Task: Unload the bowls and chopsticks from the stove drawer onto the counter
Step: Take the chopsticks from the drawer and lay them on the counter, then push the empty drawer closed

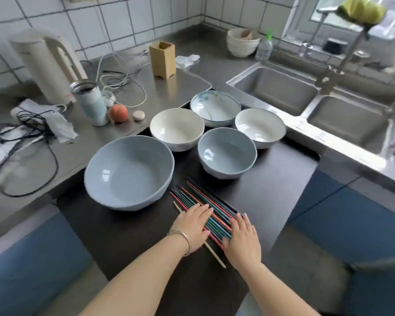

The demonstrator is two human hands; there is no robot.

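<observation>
Several bowls stand on the dark stove top [283,179]: a large blue bowl [129,172], a cream bowl [177,128], a patterned bowl [215,108], a white bowl [260,127] and a small blue bowl [227,152]. A row of coloured chopsticks [198,199] lies flat in front of them, with one pale wooden chopstick [214,254] at the left. My left hand [193,226] and my right hand [242,238] lie flat on the chopsticks' near ends with straight fingers.
The steel counter [78,156] at the left holds a kettle [46,65], a tumbler [91,102], a peach [118,112], tangled cables [32,137] and a wooden holder [162,59]. A double sink [306,99] lies at the right. Stacked bowls [242,42] stand at the back.
</observation>
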